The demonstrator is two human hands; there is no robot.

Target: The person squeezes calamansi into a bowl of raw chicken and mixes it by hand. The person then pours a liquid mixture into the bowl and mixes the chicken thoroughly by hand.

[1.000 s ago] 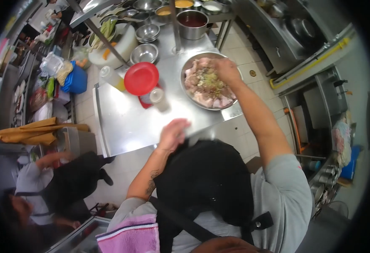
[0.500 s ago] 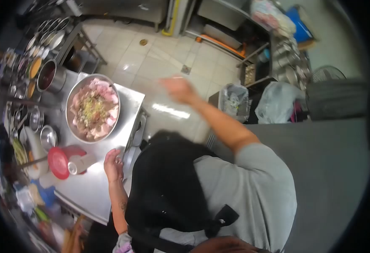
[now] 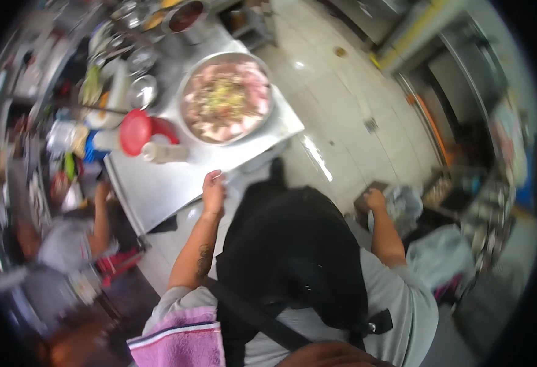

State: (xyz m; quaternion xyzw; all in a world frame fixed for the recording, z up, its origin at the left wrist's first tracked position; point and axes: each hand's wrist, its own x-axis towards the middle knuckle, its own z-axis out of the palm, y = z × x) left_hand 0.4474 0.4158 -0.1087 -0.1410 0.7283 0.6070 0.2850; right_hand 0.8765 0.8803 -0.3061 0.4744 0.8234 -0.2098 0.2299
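Note:
My left hand [image 3: 214, 193] hangs beside the front edge of the steel table [image 3: 152, 196], with its fingers loosely curled in and nothing visible in them. Out to the right, near the lined bin, is my right hand [image 3: 375, 200]; its fingers look curled too, somewhat blurred, and no object shows in it. On the table stands a large metal bowl [image 3: 267, 116] of raw meat [image 3: 204, 122], topped with yellowish and brown seasoning [image 3: 222, 95]. A red plastic container [image 3: 135, 133] and a pale bottle [image 3: 166, 153] stand beyond my left hand.
A metal pot [image 3: 186, 21] of dark red contents and small steel bowls [image 3: 142, 92] crowd the far side. Another person [image 3: 66, 241] is at the lower left. The bin [image 3: 403, 208] and a plastic bag [image 3: 443, 257] stand right of me, by the tiled floor [image 3: 317, 104].
The view has turned, so the table and bowl now sit farther right and higher. My right arm has swung down and back to my side. The other person has come more into view.

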